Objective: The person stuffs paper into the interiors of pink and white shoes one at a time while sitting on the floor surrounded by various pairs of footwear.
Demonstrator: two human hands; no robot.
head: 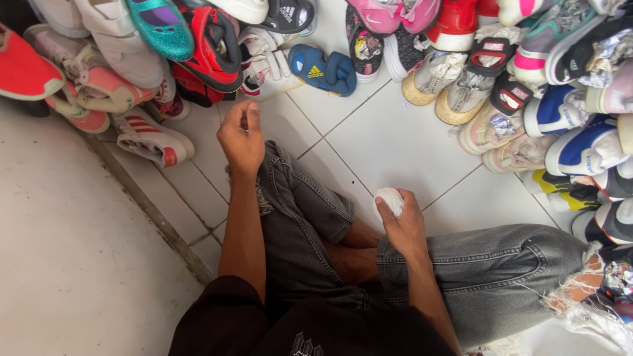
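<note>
The person sits cross-legged on the white tiled floor (395, 142), in grey jeans (488, 273) torn at the knee and a black top. The right hand (403, 221) rests by the folded knee, its grip closed around a small wad of white paper (390, 198), which pokes out above the thumb and fingers, just over the tiles. The left hand (241, 135) is raised above the other knee, fingers curled loosely with the thumb and fingertips drawn near each other; I cannot tell whether anything is pinched between them.

Shoes are heaped in a rough arc around the person. Nearest the left hand lie a white sneaker with red stripes (151, 137) and a white strapped pair (267, 59), with a blue sandal (323, 69) just beyond on the tiles. Behind those are a glittery teal shoe (161, 26) and a red and black shoe (211, 49). To the right, two pale shoes stuffed with crumpled paper (448, 82) sit at the edge of the pile, and blue and white sneakers (573, 132) crowd beside them. A darker strip (148, 211) runs across the floor to the left of the person.
</note>
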